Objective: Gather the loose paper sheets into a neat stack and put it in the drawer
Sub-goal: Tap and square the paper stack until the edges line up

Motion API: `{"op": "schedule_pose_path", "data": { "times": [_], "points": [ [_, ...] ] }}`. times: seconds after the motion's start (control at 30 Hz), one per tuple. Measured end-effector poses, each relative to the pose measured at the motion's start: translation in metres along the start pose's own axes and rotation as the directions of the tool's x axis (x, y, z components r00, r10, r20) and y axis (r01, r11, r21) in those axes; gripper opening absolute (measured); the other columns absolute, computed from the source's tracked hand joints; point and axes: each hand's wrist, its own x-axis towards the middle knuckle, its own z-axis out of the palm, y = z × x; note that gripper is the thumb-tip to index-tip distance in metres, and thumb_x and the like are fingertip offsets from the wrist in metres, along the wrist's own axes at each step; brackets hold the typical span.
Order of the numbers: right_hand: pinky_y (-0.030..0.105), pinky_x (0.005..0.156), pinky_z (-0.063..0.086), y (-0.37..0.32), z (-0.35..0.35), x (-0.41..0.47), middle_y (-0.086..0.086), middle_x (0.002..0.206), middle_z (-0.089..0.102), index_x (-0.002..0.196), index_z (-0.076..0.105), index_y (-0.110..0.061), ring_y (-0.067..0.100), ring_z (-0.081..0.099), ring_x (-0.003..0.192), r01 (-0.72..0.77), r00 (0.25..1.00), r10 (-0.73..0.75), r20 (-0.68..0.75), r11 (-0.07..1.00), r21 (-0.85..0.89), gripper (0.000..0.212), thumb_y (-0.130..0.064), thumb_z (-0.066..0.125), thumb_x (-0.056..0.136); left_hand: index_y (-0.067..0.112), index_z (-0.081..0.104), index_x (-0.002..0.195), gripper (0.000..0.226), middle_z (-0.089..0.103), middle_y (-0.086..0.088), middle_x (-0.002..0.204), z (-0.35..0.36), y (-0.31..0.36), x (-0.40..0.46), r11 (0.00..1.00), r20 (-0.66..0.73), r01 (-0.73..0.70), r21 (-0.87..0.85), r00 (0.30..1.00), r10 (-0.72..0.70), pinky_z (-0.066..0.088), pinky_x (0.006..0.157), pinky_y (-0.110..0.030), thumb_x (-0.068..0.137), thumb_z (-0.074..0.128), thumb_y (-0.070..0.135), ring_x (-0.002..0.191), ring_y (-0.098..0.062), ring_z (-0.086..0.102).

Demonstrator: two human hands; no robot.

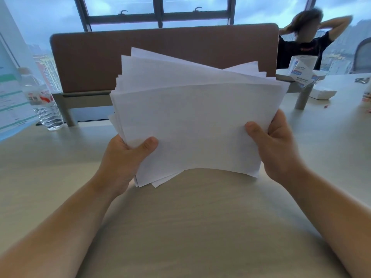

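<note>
A thick bundle of plain white paper sheets point(192, 117) is held upright above a pale wood-grain table point(200, 227), facing the camera. The sheets are blank and unevenly gathered: their top edges fan out in staggered layers, several corners poke out at the lower left, and the bottom edge curves upward in the middle. There are too many sheets to count exactly.

Two bare hands hold the bundle near its lower corners. The left hand point(125, 157) grips the lower left corner, thumb pressed on the front sheet and fingers behind. The right hand point(275, 145) grips the lower right edge in the same way, thumb in front.

Behind the paper stands one brown desk divider panel point(90, 57). To the left of the paper stands one clear plastic water bottle point(43, 101) with a red label. To the right of the paper, farther back, are one roll of tissue point(305, 65) and one person point(307, 39) seated with arms raised behind the head.
</note>
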Motion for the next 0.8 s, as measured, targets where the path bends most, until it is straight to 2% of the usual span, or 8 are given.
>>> {"op": "schedule_pose_path", "data": {
  "times": [0.1, 0.17, 0.23, 0.3, 0.33, 0.43, 0.57, 0.8],
  "points": [
    [0.039, 0.098, 0.054, -0.001, 0.001, -0.002, -0.003, 0.123, 0.068, 0.122, 0.053, -0.034, 0.012, 0.065, 0.111, 0.002, 0.998, -0.001, 0.065, 1.000, -0.016, 0.040, 0.001, 0.053, 0.101, 0.040, 0.084, 0.101, 0.054, 0.082, 0.005, 0.110, 0.000, -0.002, -0.003, 1.000, 0.112, 0.019, 0.015, 0.993, -0.021, 0.061, 0.081, -0.024, 0.053, 0.096, 0.061, 0.101, -0.014, 0.078],
    [0.036, 0.097, 0.055, -0.003, 0.001, -0.003, -0.006, 0.122, 0.069, 0.123, 0.054, -0.036, 0.011, 0.065, 0.112, 0.008, 0.994, -0.004, 0.111, 0.999, -0.034, 0.043, 0.002, 0.049, 0.103, 0.035, 0.080, 0.112, 0.071, 0.081, 0.005, 0.116, 0.001, -0.002, -0.004, 0.998, 0.152, 0.038, 0.052, 0.987, -0.045, 0.061, 0.085, -0.027, 0.053, 0.091, 0.072, 0.107, -0.016, 0.077],
    [0.037, 0.096, 0.056, -0.005, 0.002, -0.005, -0.010, 0.117, 0.071, 0.120, 0.057, -0.037, 0.010, 0.066, 0.109, 0.025, 0.993, -0.018, 0.121, 0.998, -0.055, 0.042, 0.001, 0.049, 0.103, 0.034, 0.077, 0.114, 0.058, 0.081, 0.007, 0.114, 0.003, -0.002, -0.005, 0.994, 0.116, 0.036, 0.105, 0.992, -0.048, 0.061, 0.091, -0.036, 0.066, 0.088, 0.066, 0.106, -0.015, 0.077],
    [0.041, 0.094, 0.057, -0.007, 0.002, -0.004, -0.014, 0.108, 0.073, 0.112, 0.059, -0.039, 0.009, 0.067, 0.103, 0.046, 0.997, -0.041, 0.063, 0.996, -0.080, 0.038, -0.002, 0.053, 0.102, 0.037, 0.082, 0.098, 0.022, 0.083, 0.009, 0.104, 0.003, -0.001, -0.002, 0.994, -0.001, 0.029, 0.107, 1.000, -0.029, 0.060, 0.090, -0.041, 0.078, 0.081, 0.045, 0.097, -0.013, 0.078],
    [0.045, 0.094, 0.058, -0.009, 0.001, -0.003, -0.015, 0.106, 0.072, 0.110, 0.059, -0.039, 0.009, 0.067, 0.101, 0.058, 0.998, -0.057, 0.020, 0.995, -0.085, 0.036, -0.005, 0.057, 0.099, 0.039, 0.084, 0.092, 0.015, 0.083, 0.008, 0.100, 0.001, 0.000, -0.001, 0.997, -0.051, 0.022, 0.077, 0.999, -0.018, 0.060, 0.086, -0.040, 0.078, 0.079, 0.037, 0.092, -0.012, 0.078],
    [0.056, 0.098, 0.054, -0.012, -0.002, -0.001, -0.010, 0.113, 0.066, 0.113, 0.052, -0.044, 0.012, 0.063, 0.105, 0.085, 0.993, -0.094, -0.067, 0.989, -0.120, 0.040, -0.019, 0.065, 0.085, 0.035, 0.082, 0.097, 0.023, 0.082, 0.004, 0.104, -0.004, 0.003, 0.001, 1.000, -0.112, -0.015, -0.009, 0.994, 0.014, 0.060, 0.079, -0.039, 0.075, 0.086, 0.031, 0.093, -0.017, 0.078],
    [0.045, 0.102, 0.052, -0.010, 0.002, -0.005, -0.021, 0.125, 0.058, 0.139, 0.035, -0.036, 0.001, 0.058, 0.115, 0.078, 0.994, -0.097, -0.055, 0.959, -0.273, 0.070, -0.031, 0.070, 0.079, 0.037, 0.081, 0.101, 0.039, 0.082, 0.002, 0.110, -0.001, 0.004, -0.001, 0.999, -0.072, -0.050, -0.016, 0.996, 0.048, 0.062, 0.080, -0.034, 0.064, 0.090, 0.035, 0.100, -0.019, 0.078],
    [0.064, 0.109, 0.042, -0.016, -0.002, -0.002, 0.010, 0.150, 0.046, 0.157, 0.024, -0.023, 0.033, 0.047, 0.138, 0.237, 0.971, -0.230, 0.059, 0.955, -0.180, 0.084, -0.010, 0.063, 0.084, 0.036, 0.080, 0.103, 0.041, 0.082, 0.002, 0.109, -0.001, 0.007, -0.001, 0.996, -0.055, -0.085, 0.042, 0.995, 0.087, 0.063, 0.078, -0.036, 0.063, 0.089, 0.043, 0.099, -0.021, 0.079]
  ]
}}
